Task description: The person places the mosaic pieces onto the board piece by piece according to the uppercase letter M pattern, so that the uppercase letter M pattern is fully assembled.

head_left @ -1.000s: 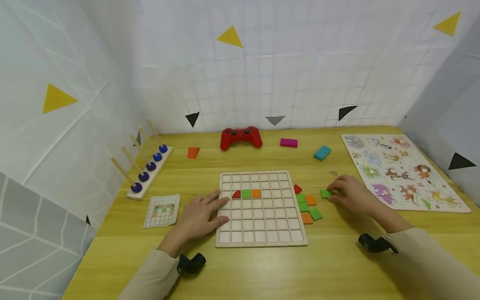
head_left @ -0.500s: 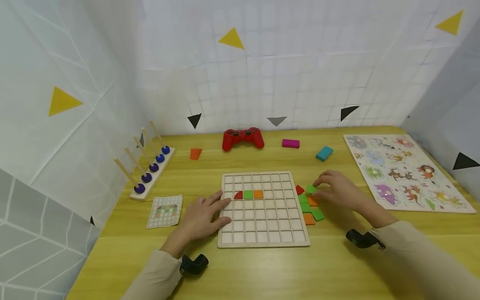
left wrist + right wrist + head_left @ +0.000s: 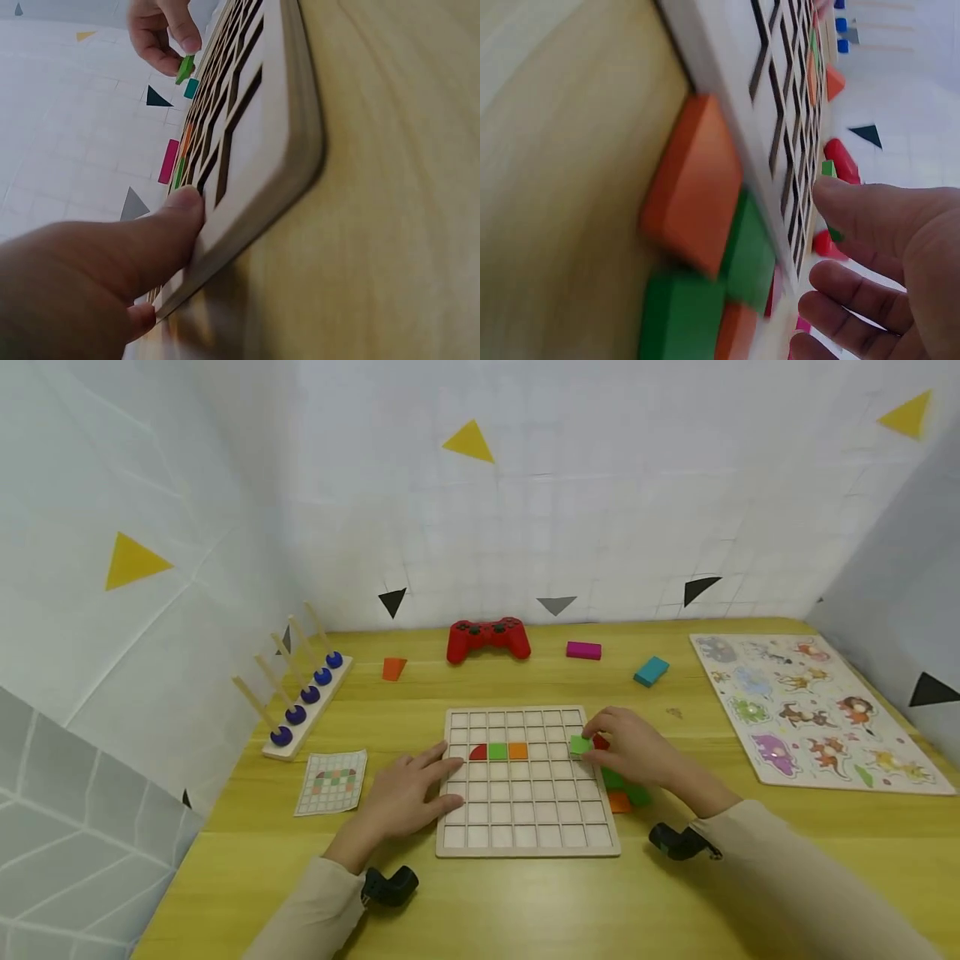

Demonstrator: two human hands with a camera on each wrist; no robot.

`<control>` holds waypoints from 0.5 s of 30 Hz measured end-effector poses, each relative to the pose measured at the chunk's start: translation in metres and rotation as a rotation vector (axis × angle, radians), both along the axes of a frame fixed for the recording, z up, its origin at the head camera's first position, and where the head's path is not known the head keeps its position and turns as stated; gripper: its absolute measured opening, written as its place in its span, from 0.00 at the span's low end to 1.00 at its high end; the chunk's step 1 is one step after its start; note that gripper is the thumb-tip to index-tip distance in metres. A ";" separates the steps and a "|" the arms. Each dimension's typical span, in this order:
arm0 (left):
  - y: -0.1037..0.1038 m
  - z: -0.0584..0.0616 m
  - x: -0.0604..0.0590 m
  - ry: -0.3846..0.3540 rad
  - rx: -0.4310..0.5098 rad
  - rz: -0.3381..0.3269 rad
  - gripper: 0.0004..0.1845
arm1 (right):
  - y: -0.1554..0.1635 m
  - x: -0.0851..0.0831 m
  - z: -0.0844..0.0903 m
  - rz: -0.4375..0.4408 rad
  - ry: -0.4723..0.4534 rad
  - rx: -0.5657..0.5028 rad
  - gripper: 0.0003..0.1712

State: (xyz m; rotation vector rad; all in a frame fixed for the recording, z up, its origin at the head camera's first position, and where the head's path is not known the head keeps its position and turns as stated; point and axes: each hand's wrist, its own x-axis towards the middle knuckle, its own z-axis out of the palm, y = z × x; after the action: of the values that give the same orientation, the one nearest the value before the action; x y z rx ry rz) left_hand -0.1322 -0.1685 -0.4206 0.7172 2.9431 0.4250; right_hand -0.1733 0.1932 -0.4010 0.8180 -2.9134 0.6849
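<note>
The right hand is grasping a bright green tile, pinching it between thumb and fingers over the right side of the wooden grid board, and the left wrist view is showing the tile held up above the cells. The left hand is grasping nothing; its fingers are spreading and resting across the board's left border, with the thumb lying on the frame near the front corner. In the third row from the back, three pieces are sitting side by side in the cells: a red quarter-round, a green square and an orange square. Along the board's right edge, partly under the right hand, loose pieces are lying close together on the counter, among them a red piece, green tiles and an orange tile. Left of the left hand, a small pattern card is lying flat, and behind it a peg stand is holding blue and purple rings. Farther back, an orange wedge, a red game controller, a magenta block and a blue block are resting well apart from one another, while an animal puzzle board is lying at the far right.
</note>
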 end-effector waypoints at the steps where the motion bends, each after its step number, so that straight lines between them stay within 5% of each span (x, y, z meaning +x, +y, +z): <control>1: 0.000 0.001 0.000 -0.002 -0.005 0.009 0.30 | -0.005 -0.001 0.001 0.009 -0.006 0.000 0.13; 11: -0.006 0.003 -0.002 0.004 -0.024 0.022 0.30 | -0.044 -0.008 -0.003 0.131 0.115 0.026 0.12; 15: -0.002 0.004 -0.002 0.005 -0.012 0.008 0.30 | -0.049 -0.010 -0.004 0.096 0.114 0.034 0.13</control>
State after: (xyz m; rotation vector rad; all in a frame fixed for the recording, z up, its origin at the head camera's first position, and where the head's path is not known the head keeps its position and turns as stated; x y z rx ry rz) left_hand -0.1338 -0.1703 -0.4165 0.7065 2.9514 0.4068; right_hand -0.1833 0.1438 -0.4053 0.9719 -2.8070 0.5754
